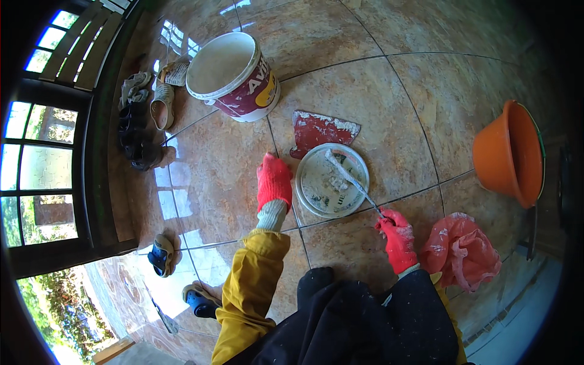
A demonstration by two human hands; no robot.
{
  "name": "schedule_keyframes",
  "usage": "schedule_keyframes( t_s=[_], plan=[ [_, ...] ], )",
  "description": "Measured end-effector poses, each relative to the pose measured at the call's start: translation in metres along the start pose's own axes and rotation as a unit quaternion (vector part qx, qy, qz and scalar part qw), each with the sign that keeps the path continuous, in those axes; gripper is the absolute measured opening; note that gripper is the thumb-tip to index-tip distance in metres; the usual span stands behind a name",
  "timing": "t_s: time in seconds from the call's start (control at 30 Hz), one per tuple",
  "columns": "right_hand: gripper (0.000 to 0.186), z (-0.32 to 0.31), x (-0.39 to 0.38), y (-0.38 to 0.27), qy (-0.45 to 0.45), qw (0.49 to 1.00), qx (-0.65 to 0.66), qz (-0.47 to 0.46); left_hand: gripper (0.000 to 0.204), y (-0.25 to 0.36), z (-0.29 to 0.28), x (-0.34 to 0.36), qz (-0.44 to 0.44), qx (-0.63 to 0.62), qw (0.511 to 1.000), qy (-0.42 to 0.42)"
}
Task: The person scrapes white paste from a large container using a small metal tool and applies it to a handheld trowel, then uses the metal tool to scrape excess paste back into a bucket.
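Our right hand (398, 240) grips a tool (353, 181) over the lid (309, 176); how open or full our left hand (274, 180) is, we cannot tell.

We cannot see under the left hand (274, 181) to tell whether it grips anything; the right hand (398, 241) hides the handle end of the white-smeared tool (348, 176); the round lid (310, 177) covers an edge of the red plate (315, 131); dark clothing (365, 322) hides most of the right sleeve (451, 316); the black shape (566, 188) at the right rim is too dim to name.
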State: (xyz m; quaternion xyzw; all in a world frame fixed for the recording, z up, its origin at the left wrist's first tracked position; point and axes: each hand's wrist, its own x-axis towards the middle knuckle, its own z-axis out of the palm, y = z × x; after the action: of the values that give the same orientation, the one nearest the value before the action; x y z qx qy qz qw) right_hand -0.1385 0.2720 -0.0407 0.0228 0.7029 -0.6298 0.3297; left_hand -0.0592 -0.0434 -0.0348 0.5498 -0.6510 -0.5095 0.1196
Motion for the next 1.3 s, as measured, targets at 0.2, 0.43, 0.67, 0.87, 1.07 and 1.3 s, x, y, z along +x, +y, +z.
schedule_keyframes(
  t_s=[0.2,0.43,0.67,0.87,1.07,1.3],
  plan=[
    [0.019,-0.002,0.004,-0.006,-0.034,0.996,0.066,0.058,0.04,-0.007,0.001,0.041,0.056,0.095,0.988,-0.104],
    [0.024,0.003,-0.006,-0.027,0.001,0.931,-0.316,-0.186,0.044,-0.001,0.006,0.066,-0.024,0.042,0.971,-0.234],
    [0.031,-0.01,-0.011,-0.081,-0.07,0.815,-0.555,-0.15,0.047,0.044,0.001,0.038,-0.086,-0.032,0.966,-0.242],
    [0.048,-0.027,-0.027,-0.107,-0.108,0.757,-0.636,-0.104,0.047,0.041,-0.011,0.031,-0.061,-0.066,0.962,-0.256],
    [0.043,-0.029,-0.017,-0.107,-0.053,0.81,-0.538,-0.228,0.044,0.026,-0.013,0.03,-0.024,-0.04,0.975,-0.219],
    [0.049,0.069,0.113,-0.125,-0.047,0.91,-0.392,-0.129,0.039,0.03,-0.002,0.028,-0.084,-0.189,0.957,-0.203]
  ],
)
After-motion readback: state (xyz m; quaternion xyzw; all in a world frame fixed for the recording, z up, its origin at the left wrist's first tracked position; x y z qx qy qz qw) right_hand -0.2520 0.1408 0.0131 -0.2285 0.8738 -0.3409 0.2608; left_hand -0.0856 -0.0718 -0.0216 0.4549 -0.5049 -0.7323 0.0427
